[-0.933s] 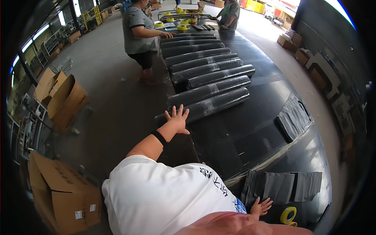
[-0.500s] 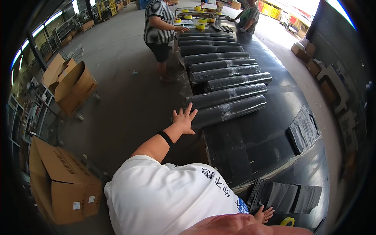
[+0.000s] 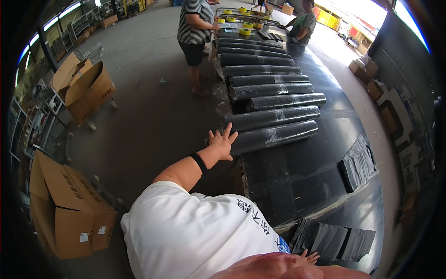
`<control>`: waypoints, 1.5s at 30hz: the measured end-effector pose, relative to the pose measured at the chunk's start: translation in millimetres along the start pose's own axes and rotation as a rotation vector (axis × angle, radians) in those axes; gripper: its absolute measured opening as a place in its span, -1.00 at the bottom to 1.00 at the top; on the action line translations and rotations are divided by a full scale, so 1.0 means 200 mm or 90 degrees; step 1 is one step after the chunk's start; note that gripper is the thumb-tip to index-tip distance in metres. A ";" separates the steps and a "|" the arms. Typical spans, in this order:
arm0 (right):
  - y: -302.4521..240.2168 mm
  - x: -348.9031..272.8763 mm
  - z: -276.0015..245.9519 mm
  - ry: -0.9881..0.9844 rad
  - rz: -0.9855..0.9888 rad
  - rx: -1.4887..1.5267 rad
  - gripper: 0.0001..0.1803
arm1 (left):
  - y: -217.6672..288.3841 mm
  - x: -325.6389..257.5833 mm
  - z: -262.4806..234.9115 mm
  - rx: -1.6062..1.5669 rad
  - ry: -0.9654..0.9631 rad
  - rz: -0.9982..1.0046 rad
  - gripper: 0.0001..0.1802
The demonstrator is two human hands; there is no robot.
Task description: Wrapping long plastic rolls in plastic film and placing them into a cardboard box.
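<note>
My left hand point(image 3: 222, 143) has its fingers spread at the left end of the nearest black plastic roll point(image 3: 274, 137), which is wrapped with clear tape around its middle. Its fingertips reach toward the end of the second roll point(image 3: 276, 118); I cannot tell how firmly they touch. At the lower edge, my right hand point(image 3: 310, 256) lies with fingers stretched out against a fanned stack of folded black plastic sheets point(image 3: 332, 241). Part of that hand is hidden by my body. Neither hand holds anything.
More black rolls point(image 3: 265, 70) lie side by side along the dark table point(image 3: 278, 186). Another folded black stack point(image 3: 357, 163) rests near its right edge. Two people point(image 3: 193, 28) point(image 3: 303, 23) stand beyond, near yellow tape rolls point(image 3: 245, 31). Cardboard boxes point(image 3: 86, 225) stand at left.
The view has shifted slightly, so the rolls and stacks sit a little differently. My left hand stays spread at the roll's end. The yellow tape near my right hand is now mostly hidden.
</note>
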State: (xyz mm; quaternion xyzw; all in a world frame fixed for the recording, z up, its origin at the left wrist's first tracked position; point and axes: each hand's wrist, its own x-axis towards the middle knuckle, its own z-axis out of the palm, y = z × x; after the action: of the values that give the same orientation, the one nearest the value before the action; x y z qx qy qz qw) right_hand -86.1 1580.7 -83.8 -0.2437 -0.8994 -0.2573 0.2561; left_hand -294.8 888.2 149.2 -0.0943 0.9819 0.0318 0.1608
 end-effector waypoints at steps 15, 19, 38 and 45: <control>0.03 -0.01 -0.23 -0.157 0.037 -0.002 -0.29 | 0.00 0.04 0.03 0.001 0.013 0.019 0.22; -0.05 0.01 -0.28 -0.122 0.045 0.019 -0.25 | -0.03 0.07 -0.02 -0.003 -0.033 0.019 0.29; -0.13 0.21 -0.66 -0.594 0.220 0.034 -0.21 | 0.30 0.07 -0.33 0.076 0.070 0.138 0.19; -0.12 0.19 -0.61 -0.554 0.180 0.047 -0.19 | 0.83 -0.05 0.03 0.140 -0.216 0.530 0.15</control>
State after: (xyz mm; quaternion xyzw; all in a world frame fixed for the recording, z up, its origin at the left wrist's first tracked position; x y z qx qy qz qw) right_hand -87.5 1502.9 20.2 -0.4404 -0.8896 -0.0612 -0.1045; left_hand -316.1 1053.0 151.2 0.3323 0.8937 0.0045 0.3016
